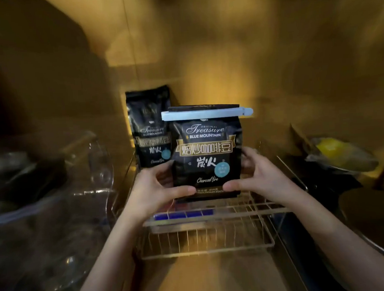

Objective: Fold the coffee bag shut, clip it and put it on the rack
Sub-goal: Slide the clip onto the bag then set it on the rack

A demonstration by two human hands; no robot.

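Coffee bag [207,153] stood upright at the front of the wire rack [205,236], its base on or just above the top tier; contact could not be confirmed. Your view showed the rack as the largest item, a two-tier wire frame set against a dim, amber-lit wall. A blue item [184,214] lay under the top tier's wires, just below the bag. A second bag [150,127] of the same print stood upright behind and to the left, its top unclipped and taller than the front one. Clear glassware [98,166] sat left of the rack, blurred. A yellow object [335,151] lay to the right, too blurred to identify.

You held the coffee bag from both sides near its base. Your left hand [153,188] was closed on the lower left edge, thumb across the front. Your right hand [258,177] was closed on the lower right edge, thumb likewise on the front panel.

The bag's top was folded flat, and a pale blue clip [207,114] was clamped level across the fold, overhanging both sides.
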